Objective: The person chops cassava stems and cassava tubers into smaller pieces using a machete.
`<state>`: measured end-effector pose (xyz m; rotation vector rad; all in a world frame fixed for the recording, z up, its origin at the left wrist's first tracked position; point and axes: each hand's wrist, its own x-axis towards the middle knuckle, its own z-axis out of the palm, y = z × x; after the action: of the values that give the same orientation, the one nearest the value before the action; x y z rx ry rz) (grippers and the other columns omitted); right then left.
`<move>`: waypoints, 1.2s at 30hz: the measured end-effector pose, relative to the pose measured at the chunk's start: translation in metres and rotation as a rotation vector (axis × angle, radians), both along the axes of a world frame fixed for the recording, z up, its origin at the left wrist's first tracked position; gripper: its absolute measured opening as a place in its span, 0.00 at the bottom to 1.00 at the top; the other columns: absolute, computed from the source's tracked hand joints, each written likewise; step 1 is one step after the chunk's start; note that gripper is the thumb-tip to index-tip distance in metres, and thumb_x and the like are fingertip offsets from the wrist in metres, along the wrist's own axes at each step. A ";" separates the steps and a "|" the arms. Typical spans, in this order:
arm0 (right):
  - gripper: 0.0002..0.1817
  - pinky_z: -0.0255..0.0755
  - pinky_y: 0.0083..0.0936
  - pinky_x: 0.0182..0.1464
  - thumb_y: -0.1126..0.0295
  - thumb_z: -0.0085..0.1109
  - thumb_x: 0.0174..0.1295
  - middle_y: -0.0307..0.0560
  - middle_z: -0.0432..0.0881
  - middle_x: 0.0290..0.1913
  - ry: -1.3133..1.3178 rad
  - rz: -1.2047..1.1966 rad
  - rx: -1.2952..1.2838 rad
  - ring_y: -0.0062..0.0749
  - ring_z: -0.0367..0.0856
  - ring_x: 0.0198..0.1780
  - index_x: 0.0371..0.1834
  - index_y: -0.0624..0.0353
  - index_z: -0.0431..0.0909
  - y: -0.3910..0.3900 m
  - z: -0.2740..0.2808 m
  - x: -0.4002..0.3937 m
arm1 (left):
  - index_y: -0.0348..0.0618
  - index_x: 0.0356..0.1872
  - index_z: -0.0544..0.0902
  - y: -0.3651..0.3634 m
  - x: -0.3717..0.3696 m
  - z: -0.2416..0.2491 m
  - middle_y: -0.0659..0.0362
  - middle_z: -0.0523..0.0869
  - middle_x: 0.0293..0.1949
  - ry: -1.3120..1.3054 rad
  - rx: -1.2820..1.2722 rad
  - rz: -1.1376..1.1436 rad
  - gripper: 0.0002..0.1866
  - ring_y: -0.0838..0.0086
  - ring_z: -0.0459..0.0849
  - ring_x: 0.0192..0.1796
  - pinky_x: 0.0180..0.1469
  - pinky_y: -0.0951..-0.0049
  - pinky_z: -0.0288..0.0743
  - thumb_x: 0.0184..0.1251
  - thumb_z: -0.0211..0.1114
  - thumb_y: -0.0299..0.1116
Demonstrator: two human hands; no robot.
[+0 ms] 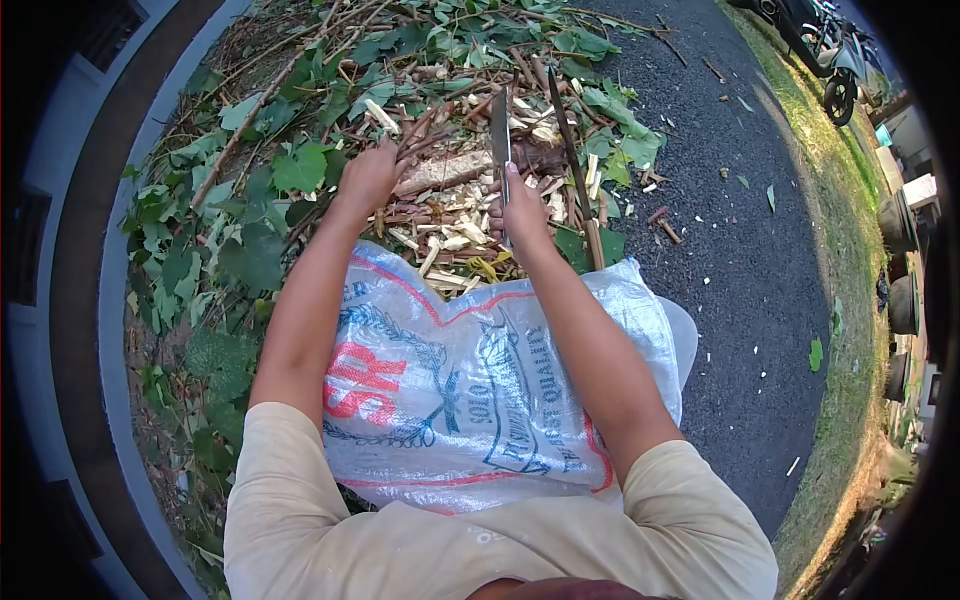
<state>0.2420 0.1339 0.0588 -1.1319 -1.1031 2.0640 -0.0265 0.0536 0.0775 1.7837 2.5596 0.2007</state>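
My right hand (524, 212) is closed around the handle of a machete (501, 125), its blade pointing away from me and upright in the view. In my left hand (369, 182) are thin brown sticks (422, 128), gripped near the end of a thick log (450, 172) that lies crosswise. Pale chopped wood pieces (452, 238) are heaped around the log, mostly on my side of it. Just right of the machete lies a long dark blade-like piece (563, 125) with a light wooden lower end (595, 245).
A white woven sack (450, 400) covers my lap. Cut leafy branches (255, 190) spread along the left and far side. Dark asphalt (740, 330) runs on the right, with a grass strip (850, 300) and a parked motorcycle (835, 60) beyond. A wall (70, 350) stands at far left.
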 end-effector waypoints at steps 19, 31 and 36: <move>0.44 0.77 0.47 0.60 0.33 0.37 0.83 0.72 0.78 0.44 -0.520 0.403 0.529 0.52 0.83 0.49 0.44 0.71 0.83 0.015 -0.067 -0.002 | 0.36 0.67 0.76 -0.018 0.006 -0.059 0.38 0.85 0.62 -0.244 -0.112 0.017 0.33 0.43 0.84 0.64 0.67 0.48 0.78 0.73 0.70 0.53; 0.47 0.61 0.53 0.73 0.33 0.30 0.83 0.76 0.85 0.41 -0.613 0.409 0.851 0.72 0.81 0.55 0.38 0.72 0.84 -0.005 -0.056 -0.003 | 0.38 0.59 0.77 -0.073 0.000 -0.058 0.41 0.83 0.66 0.036 -0.326 0.140 0.25 0.47 0.82 0.69 0.67 0.48 0.78 0.76 0.66 0.49; 0.46 0.68 0.50 0.68 0.33 0.33 0.82 0.69 0.85 0.34 -0.568 0.297 0.912 0.64 0.84 0.48 0.34 0.69 0.84 0.001 -0.053 -0.001 | 0.40 0.52 0.82 -0.071 0.010 -0.059 0.45 0.91 0.50 -0.075 -0.130 0.139 0.14 0.47 0.90 0.56 0.59 0.46 0.83 0.81 0.58 0.41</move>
<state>0.2406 0.1345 0.0056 -1.0913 -2.2737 1.1151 -0.0168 -0.0171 0.0185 1.5275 2.5793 0.0984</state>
